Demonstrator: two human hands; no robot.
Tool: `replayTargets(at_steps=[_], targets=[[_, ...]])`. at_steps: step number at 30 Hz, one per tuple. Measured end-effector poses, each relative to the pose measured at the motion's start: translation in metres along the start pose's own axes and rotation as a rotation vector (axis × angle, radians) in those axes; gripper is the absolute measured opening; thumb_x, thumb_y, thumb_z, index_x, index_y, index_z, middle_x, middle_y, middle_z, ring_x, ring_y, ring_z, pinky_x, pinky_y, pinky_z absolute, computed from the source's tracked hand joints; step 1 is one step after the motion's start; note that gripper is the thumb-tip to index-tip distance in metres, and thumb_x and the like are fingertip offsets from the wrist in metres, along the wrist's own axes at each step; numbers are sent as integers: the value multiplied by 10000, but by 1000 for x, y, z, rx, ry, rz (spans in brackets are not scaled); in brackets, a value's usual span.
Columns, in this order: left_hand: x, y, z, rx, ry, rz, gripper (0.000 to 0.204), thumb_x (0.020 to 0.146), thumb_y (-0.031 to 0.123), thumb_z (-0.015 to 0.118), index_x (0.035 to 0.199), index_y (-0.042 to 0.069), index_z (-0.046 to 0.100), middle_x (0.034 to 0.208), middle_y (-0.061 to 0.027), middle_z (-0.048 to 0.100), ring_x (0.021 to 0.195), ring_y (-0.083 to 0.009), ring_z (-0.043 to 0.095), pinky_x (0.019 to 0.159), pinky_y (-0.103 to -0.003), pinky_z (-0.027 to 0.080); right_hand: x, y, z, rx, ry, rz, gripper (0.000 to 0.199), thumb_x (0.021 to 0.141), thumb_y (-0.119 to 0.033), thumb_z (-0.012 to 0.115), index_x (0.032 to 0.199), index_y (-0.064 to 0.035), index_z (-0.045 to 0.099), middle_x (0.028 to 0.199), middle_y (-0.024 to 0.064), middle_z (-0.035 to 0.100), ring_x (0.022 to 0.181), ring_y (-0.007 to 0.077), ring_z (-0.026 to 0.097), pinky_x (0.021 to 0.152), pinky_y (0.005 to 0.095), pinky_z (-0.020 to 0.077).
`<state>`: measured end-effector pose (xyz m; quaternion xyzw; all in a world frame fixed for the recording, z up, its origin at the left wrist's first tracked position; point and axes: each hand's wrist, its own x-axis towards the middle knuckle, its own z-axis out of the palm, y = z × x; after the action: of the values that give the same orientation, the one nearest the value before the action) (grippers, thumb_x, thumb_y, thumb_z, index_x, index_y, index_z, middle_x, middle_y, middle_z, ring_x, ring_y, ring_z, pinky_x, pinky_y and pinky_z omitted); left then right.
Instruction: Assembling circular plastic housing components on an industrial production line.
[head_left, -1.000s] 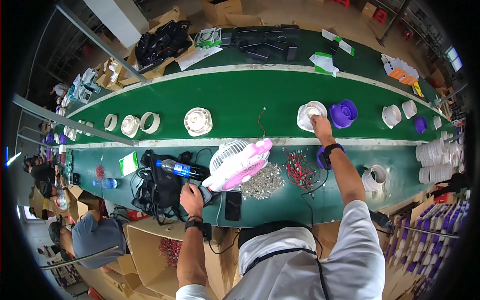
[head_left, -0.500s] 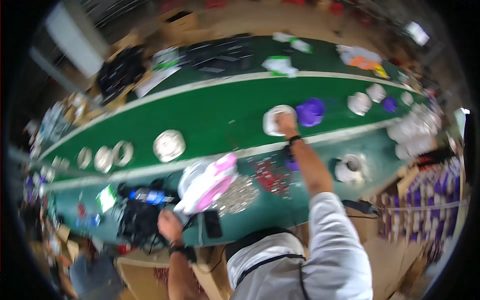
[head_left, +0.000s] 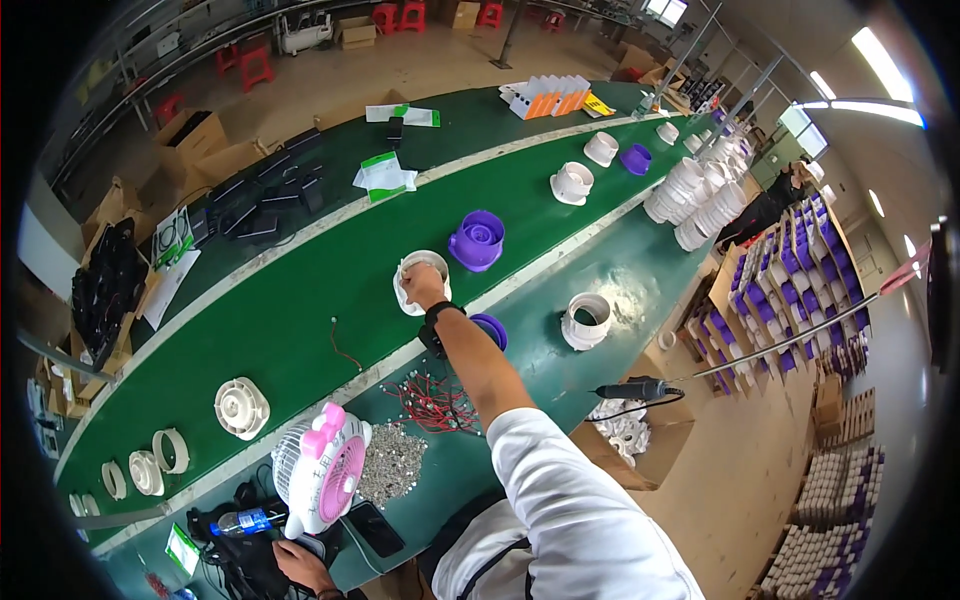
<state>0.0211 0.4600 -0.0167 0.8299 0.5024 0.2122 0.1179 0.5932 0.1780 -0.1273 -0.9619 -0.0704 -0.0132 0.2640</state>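
My right hand [head_left: 424, 288] reaches across to the green belt, its fingers closed on the rim of a white round plastic housing [head_left: 411, 304]. Just beyond it stands a purple round housing [head_left: 477, 240]. Under my right wrist, a second purple part [head_left: 490, 330] is partly hidden. At the near edge of the bench my left hand [head_left: 300, 565] lies with its fingers stretched out, beside a black bag [head_left: 250, 570]. Close to it are a pink-and-white fan [head_left: 335, 470], a phone [head_left: 375, 530] and a bottle with a blue label [head_left: 242, 522].
Small metal parts [head_left: 390, 465] and red wires [head_left: 432, 402] lie piled on the bench. Right of my arm stand a white housing [head_left: 586, 321] and stacked white housings [head_left: 700, 195]. A corded power screwdriver [head_left: 630, 390] hangs above an open carton [head_left: 640, 455]. More housings [head_left: 242, 408] sit along the belt.
The whole view has swung and tilted, shifting the bench in the picture. My right hand stays at the white housing; my left hand is still beside the bag, now lower in view.
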Motion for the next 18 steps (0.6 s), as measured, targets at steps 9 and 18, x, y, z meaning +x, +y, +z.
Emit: replayTargets(at_steps=[9,18], targets=[[-1,23,1,-3,-118,-125,352,982,256,460,994,-20,677,982,-269,677,916,-469,632,793,-509,489,-68,-58,-50,297,156,-246,333,862,-140,682,1133,-26,526,1079,225,587,979,420,598,843,506,497],[-3,31,-14,32,-55,-14,296,964,237,454,861,31,640,866,-198,677,809,-439,629,691,-527,477,-111,-125,13,68,-388,-244,492,771,-117,745,1188,-54,492,1160,221,598,1016,422,650,828,493,565]])
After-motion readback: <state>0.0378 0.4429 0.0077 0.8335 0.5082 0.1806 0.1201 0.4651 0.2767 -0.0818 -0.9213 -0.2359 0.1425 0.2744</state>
